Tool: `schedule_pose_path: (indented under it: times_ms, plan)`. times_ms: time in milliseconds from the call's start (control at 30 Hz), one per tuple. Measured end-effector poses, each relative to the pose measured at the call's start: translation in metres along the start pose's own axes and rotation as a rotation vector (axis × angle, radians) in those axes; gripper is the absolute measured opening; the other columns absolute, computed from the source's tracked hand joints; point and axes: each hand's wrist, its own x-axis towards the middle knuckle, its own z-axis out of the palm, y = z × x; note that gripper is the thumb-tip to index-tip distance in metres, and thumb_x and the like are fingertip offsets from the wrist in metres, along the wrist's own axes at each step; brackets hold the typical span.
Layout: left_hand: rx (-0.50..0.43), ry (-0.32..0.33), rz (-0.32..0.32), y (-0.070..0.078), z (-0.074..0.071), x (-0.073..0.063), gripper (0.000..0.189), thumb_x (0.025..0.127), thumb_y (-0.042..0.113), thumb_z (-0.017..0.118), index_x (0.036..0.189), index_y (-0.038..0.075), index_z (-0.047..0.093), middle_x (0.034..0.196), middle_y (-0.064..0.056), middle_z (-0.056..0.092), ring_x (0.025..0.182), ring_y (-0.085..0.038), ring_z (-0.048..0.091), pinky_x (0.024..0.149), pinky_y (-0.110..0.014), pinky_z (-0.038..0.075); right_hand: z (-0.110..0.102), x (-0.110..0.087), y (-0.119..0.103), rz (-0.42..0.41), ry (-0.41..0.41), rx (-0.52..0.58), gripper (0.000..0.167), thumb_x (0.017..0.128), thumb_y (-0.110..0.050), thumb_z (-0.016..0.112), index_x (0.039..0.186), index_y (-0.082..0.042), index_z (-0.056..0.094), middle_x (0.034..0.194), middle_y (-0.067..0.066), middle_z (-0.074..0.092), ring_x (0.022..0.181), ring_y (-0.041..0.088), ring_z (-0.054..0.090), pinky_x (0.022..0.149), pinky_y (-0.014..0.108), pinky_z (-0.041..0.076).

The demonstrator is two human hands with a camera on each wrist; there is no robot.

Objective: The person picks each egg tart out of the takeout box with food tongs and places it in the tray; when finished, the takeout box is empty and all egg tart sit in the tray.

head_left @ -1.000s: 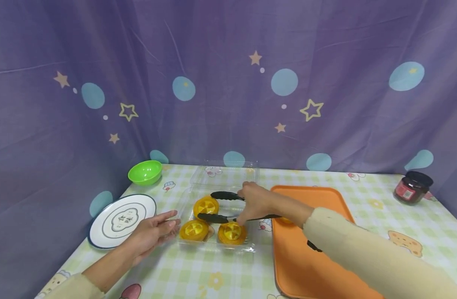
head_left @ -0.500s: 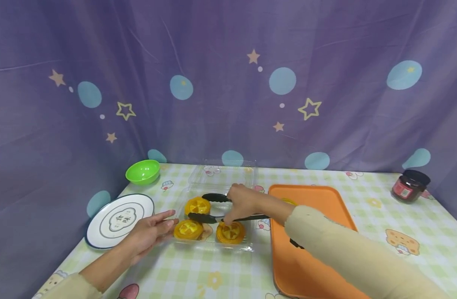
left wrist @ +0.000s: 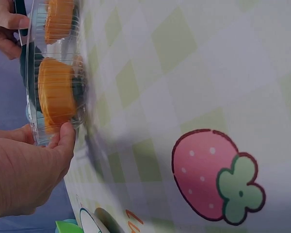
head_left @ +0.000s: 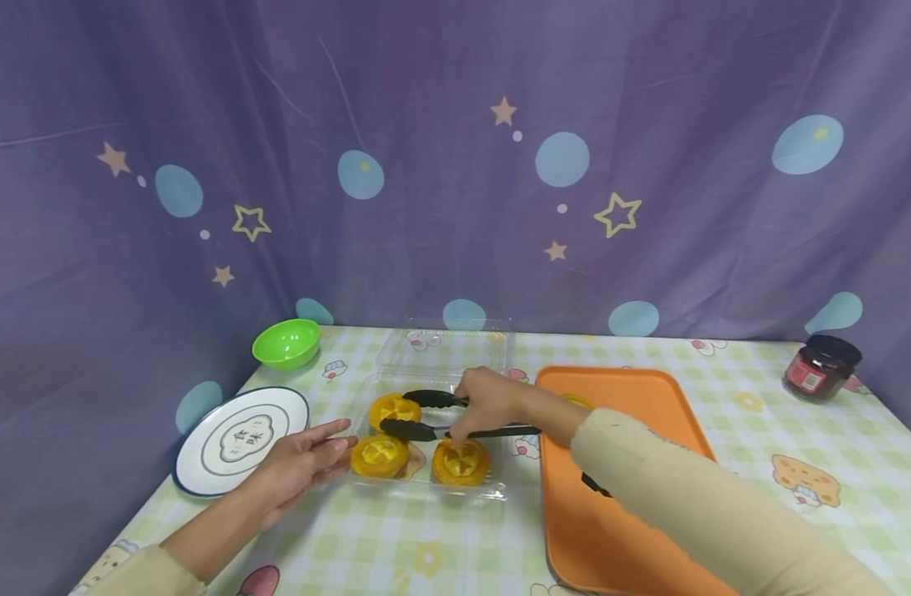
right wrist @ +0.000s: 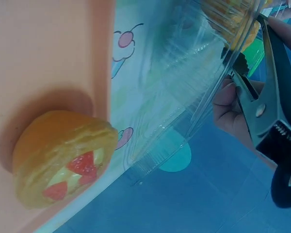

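My right hand (head_left: 485, 406) grips a pair of black-tipped tongs (right wrist: 260, 110) over a clear plastic container (head_left: 493, 490) with its lid (head_left: 444, 352) folded back. The tongs' spread tips lie at the back and front of the back-left tart (head_left: 393, 410). A second tart (head_left: 378, 458) sits at the container's front left, a third (head_left: 460, 463) at the front right beneath my right fingertips. My left hand (head_left: 295, 468) touches the container's left wall with fairly straight fingers; in the left wrist view its thumb (left wrist: 66, 138) lies against the clear plastic.
An orange tray (head_left: 582, 530) lies to the right, bearing another tart (right wrist: 63, 160) with red pieces on top, mostly hidden by my forearm in the head view. A white plate (head_left: 202, 451) and green bowl (head_left: 287, 343) stand left. A dark-lidded jar (head_left: 821, 370) stands far right.
The tongs and right hand have shifted a little left, and the two left tarts have slid slightly left with them. The left hand stays by the container's wall.
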Motion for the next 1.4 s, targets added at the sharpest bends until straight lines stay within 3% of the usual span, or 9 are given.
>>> schedule_pose_path:
  times_ms: [233,533,667,767,867,967,1067,1233,1400]
  plan:
    - [0.003,0.000,0.003,0.001,0.000,0.000,0.053,0.101,0.010,0.048,0.147,-0.007,0.028,0.145,-0.030,0.035,0.130,-0.040,0.043,0.102,-0.043,0.047,0.002,0.001,0.001,0.046,-0.012,-0.021,0.031,0.063,-0.023,0.081,0.061,-0.008,0.055,0.055,-0.006,0.035,0.054,0.009,0.032,0.045,0.020,0.027]
    - [0.018,-0.007,0.014,-0.001,-0.002,0.000,0.055,0.101,0.012,0.049,0.148,-0.007,0.026,0.146,-0.029,0.034,0.133,-0.039,0.039,0.103,-0.045,0.046,0.002,0.007,-0.008,0.088,-0.039,-0.068,0.041,0.065,-0.029,0.083,0.082,0.003,0.064,0.069,-0.001,0.051,0.065,0.012,0.043,0.057,0.020,0.041]
    - [0.011,-0.009,0.008,0.000,-0.003,-0.002,0.053,0.102,0.010,0.048,0.148,-0.006,0.027,0.145,-0.028,0.035,0.134,-0.039,0.038,0.102,-0.043,0.047,0.002,0.008,-0.014,0.110,-0.052,-0.107,0.056,0.067,-0.031,0.081,0.104,0.008,0.064,0.093,0.008,0.061,0.086,0.018,0.055,0.074,0.024,0.050]
    - [0.006,-0.009,0.005,0.000,-0.003,-0.002,0.053,0.101,0.010,0.048,0.148,-0.005,0.027,0.145,-0.028,0.036,0.134,-0.038,0.039,0.101,-0.042,0.048,0.003,0.008,-0.017,0.137,-0.055,-0.121,0.069,0.068,-0.034,0.081,0.120,0.006,0.059,0.117,0.013,0.059,0.106,0.022,0.055,0.091,0.030,0.051]
    - [0.001,-0.007,0.001,-0.001,-0.003,-0.002,0.053,0.101,0.009,0.048,0.148,-0.004,0.027,0.145,-0.027,0.036,0.133,-0.037,0.040,0.100,-0.041,0.049,0.005,0.009,-0.019,0.127,-0.061,-0.107,0.058,0.068,-0.035,0.082,0.108,0.003,0.062,0.104,0.008,0.058,0.094,0.019,0.053,0.081,0.026,0.051]
    - [-0.005,-0.003,0.003,-0.002,-0.003,-0.001,0.054,0.101,0.010,0.050,0.148,-0.004,0.027,0.145,-0.027,0.037,0.132,-0.037,0.042,0.100,-0.042,0.049,0.009,0.010,-0.018,0.078,-0.049,-0.075,0.037,0.069,-0.031,0.082,0.075,-0.003,0.058,0.076,0.000,0.047,0.070,0.012,0.044,0.060,0.021,0.042]
    - [-0.006,-0.004,0.004,-0.003,-0.003,-0.001,0.054,0.101,0.010,0.050,0.148,-0.005,0.027,0.145,-0.027,0.036,0.131,-0.036,0.044,0.101,-0.042,0.048,0.012,0.010,-0.016,0.009,-0.019,-0.036,0.045,0.071,-0.024,0.082,0.054,-0.011,0.041,0.058,-0.006,0.028,0.054,0.009,0.027,0.047,0.020,0.027]
    - [-0.012,-0.011,0.004,-0.003,-0.002,0.000,0.054,0.101,0.010,0.049,0.147,-0.006,0.027,0.145,-0.030,0.036,0.128,-0.037,0.047,0.102,-0.042,0.048,0.015,0.009,-0.011,-0.071,0.024,-0.020,0.055,0.072,-0.018,0.081,0.048,-0.014,0.031,0.054,-0.007,0.015,0.051,0.009,0.015,0.046,0.021,0.017]
    - [-0.007,-0.017,0.009,-0.003,-0.001,0.002,0.055,0.101,0.011,0.049,0.147,-0.008,0.026,0.145,-0.031,0.034,0.129,-0.040,0.045,0.101,-0.042,0.048,0.016,0.005,-0.007,-0.084,0.056,-0.048,0.051,0.072,-0.020,0.079,0.050,-0.012,0.034,0.059,-0.003,0.025,0.057,0.011,0.022,0.047,0.021,0.021]
